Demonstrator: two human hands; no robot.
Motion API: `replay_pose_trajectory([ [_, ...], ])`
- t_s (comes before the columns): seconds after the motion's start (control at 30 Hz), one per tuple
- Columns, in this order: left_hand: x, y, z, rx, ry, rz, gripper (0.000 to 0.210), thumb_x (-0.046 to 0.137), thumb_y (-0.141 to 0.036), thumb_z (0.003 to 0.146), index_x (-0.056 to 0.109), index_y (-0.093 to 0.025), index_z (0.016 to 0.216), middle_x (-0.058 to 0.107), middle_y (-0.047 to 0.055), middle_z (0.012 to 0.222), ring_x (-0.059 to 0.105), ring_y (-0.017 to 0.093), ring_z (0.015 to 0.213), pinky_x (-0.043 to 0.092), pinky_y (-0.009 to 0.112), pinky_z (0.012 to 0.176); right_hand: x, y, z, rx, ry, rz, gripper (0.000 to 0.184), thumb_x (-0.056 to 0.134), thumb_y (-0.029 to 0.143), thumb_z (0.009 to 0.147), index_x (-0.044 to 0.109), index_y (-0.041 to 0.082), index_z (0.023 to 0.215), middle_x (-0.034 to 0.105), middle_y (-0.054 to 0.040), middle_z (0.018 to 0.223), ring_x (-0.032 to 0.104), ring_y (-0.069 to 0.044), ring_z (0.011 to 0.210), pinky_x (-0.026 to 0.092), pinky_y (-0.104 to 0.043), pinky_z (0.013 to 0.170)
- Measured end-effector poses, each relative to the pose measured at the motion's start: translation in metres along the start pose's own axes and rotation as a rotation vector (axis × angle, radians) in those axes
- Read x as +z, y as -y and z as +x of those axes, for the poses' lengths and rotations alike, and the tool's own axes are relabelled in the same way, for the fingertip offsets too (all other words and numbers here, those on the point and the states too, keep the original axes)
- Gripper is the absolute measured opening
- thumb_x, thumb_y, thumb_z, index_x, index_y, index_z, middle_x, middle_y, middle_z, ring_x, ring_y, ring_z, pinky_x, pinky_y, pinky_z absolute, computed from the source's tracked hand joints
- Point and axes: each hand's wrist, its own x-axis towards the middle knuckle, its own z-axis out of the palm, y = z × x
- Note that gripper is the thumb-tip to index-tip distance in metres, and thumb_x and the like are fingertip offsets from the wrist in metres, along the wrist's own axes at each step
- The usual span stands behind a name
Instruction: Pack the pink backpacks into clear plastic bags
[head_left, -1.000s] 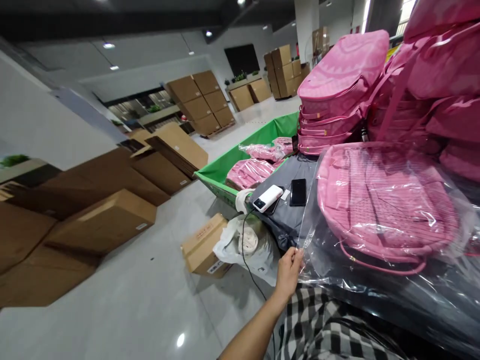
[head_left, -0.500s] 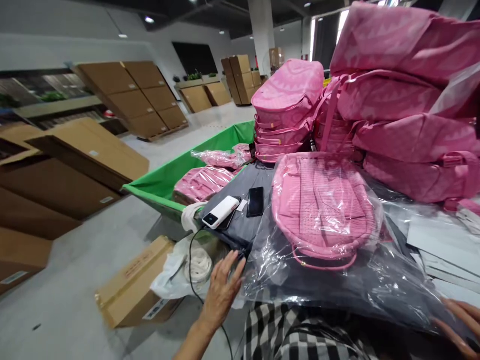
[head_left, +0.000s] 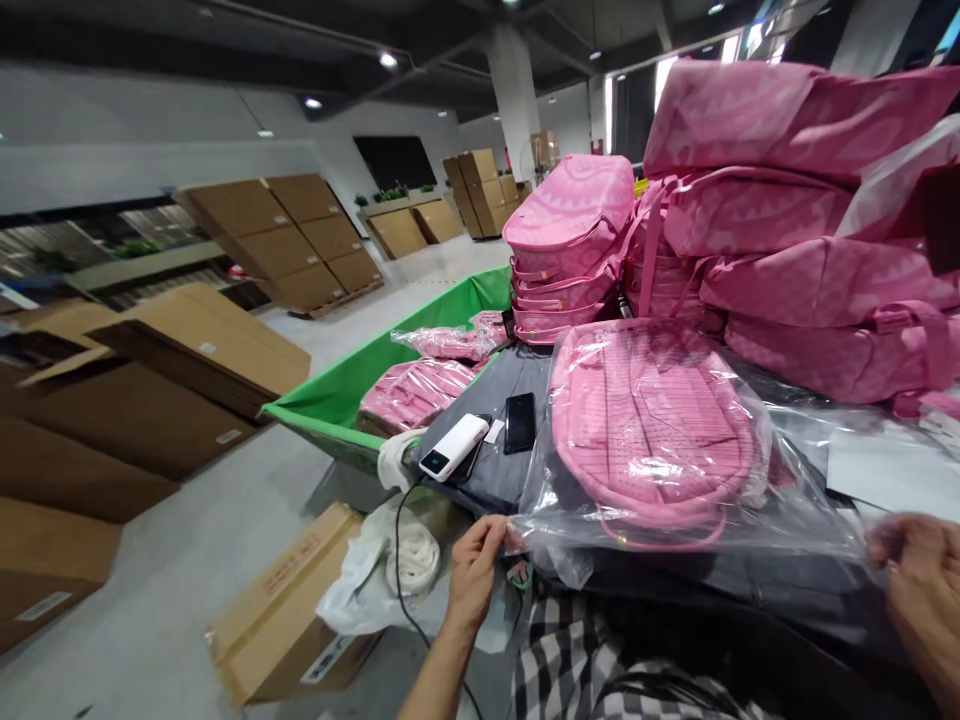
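A pink backpack (head_left: 652,415) lies inside a clear plastic bag (head_left: 570,545) on the dark-covered table, its handle loop toward me. My left hand (head_left: 478,570) is closed in a pinch on the near left corner of the plastic bag. At the opposite corner my right hand (head_left: 919,580), slightly blurred, pinches the bag's near right edge. Between both hands the bag's edge is stretched and lifted in front of the backpack. A white power bank (head_left: 454,447) and a black phone (head_left: 520,422) rest left of the bag.
Stacked pink backpacks (head_left: 810,205) rise at the back right, with another pile (head_left: 570,235) behind the bagged one. A green bin (head_left: 322,400) holds bagged pink items. A cable (head_left: 405,590) hangs beside my left arm. A cardboard box (head_left: 289,600) is on the floor, left.
My left hand has gone from spread fingers to a pinch on the bag's corner. The right hand has come up, also gripping it. The bag's near edge is now raised and taut.
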Motion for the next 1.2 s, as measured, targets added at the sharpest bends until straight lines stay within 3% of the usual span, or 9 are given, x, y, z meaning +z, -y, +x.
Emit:
replay_pose_trajectory([
  [0.13,0.019,-0.004,0.009,-0.071,-0.019,0.052,0.06,0.058,-0.081,0.08,0.071,-0.022,0.083,0.071,0.007,0.07,0.065,0.026,0.066,0.056,0.042,0.07,0.017,0.002,0.017,-0.004,0.113,-0.047,0.043,0.043,0.065,0.07,0.058,0.025,0.08,0.057,-0.0033,0.061,0.058,-0.024,0.057,0.047,-0.04,0.062],
  [0.23,0.044,-0.02,-0.001,0.234,-0.134,0.323,0.058,0.048,-0.07,0.094,0.07,-0.02,0.114,0.075,0.017,0.112,0.067,0.038,0.108,0.046,0.057,0.103,0.018,-0.004,0.019,0.029,0.186,0.03,0.05,0.046,0.072,0.07,0.058,0.025,0.082,0.054,-0.0005,0.056,0.058,-0.023,0.052,0.048,-0.038,0.058],
  [0.3,0.069,-0.039,-0.01,0.521,-0.026,0.494,0.054,0.053,-0.061,0.097,0.062,-0.022,0.132,0.066,0.017,0.134,0.056,0.039,0.13,0.031,0.062,0.117,0.015,-0.004,0.016,0.043,0.207,0.092,0.053,0.05,0.076,0.07,0.057,0.025,0.083,0.052,0.0011,0.054,0.057,-0.021,0.049,0.047,-0.037,0.054],
  [0.37,0.096,-0.058,-0.017,0.719,0.182,0.598,0.056,0.068,-0.058,0.09,0.06,-0.024,0.133,0.062,0.015,0.139,0.05,0.038,0.136,0.026,0.063,0.12,0.012,-0.002,0.014,0.023,0.205,0.093,0.055,0.05,0.078,0.071,0.057,0.025,0.082,0.052,0.0008,0.053,0.056,-0.021,0.047,0.045,-0.036,0.051],
  [0.5,0.127,-0.081,-0.014,0.804,0.423,0.638,0.05,0.084,-0.053,0.079,0.062,-0.021,0.11,0.059,0.014,0.135,0.047,0.036,0.136,0.033,0.061,0.117,0.01,-0.003,0.013,0.015,0.197,0.114,0.057,0.05,0.079,0.075,0.058,0.024,0.084,0.053,0.0003,0.055,0.054,-0.019,0.046,0.043,-0.035,0.05],
  [0.77,0.126,-0.094,0.009,0.708,0.569,0.64,0.043,0.082,-0.054,0.081,0.059,-0.022,0.097,0.057,0.013,0.135,0.046,0.035,0.131,0.037,0.057,0.11,0.017,-0.018,0.017,0.036,0.201,0.275,0.06,0.055,0.083,0.075,0.058,0.024,0.085,0.048,0.0039,0.055,0.05,-0.017,0.046,0.048,-0.033,0.049],
  [0.9,0.126,-0.098,0.013,0.727,0.703,0.609,0.027,0.077,-0.044,0.088,0.063,-0.022,0.091,0.063,0.01,0.133,0.048,0.032,0.13,0.037,0.053,0.109,0.016,-0.018,0.016,0.017,0.207,0.27,0.061,0.053,0.084,0.078,0.058,0.024,0.084,0.048,0.0043,0.053,0.05,-0.016,0.042,0.042,-0.032,0.045],
  [1.07,0.113,-0.095,0.011,0.772,0.612,0.583,0.015,0.068,-0.034,0.096,0.071,-0.025,0.085,0.073,0.006,0.121,0.055,0.028,0.127,0.035,0.051,0.111,0.016,-0.02,0.016,-0.038,0.197,0.244,0.063,0.046,0.084,0.082,0.059,0.023,0.085,0.051,0.003,0.054,0.049,-0.017,0.043,0.041,-0.033,0.049],
  [1.2,0.118,-0.105,0.023,0.88,0.663,0.621,0.017,0.065,-0.03,0.097,0.076,-0.029,0.084,0.077,0.002,0.11,0.058,0.027,0.126,0.026,0.055,0.117,0.013,-0.023,0.021,-0.187,0.021,0.079,0.062,0.036,0.08,0.089,0.059,0.024,0.079,0.059,-0.0042,0.061,0.057,-0.021,0.058,0.046,-0.036,0.064],
])
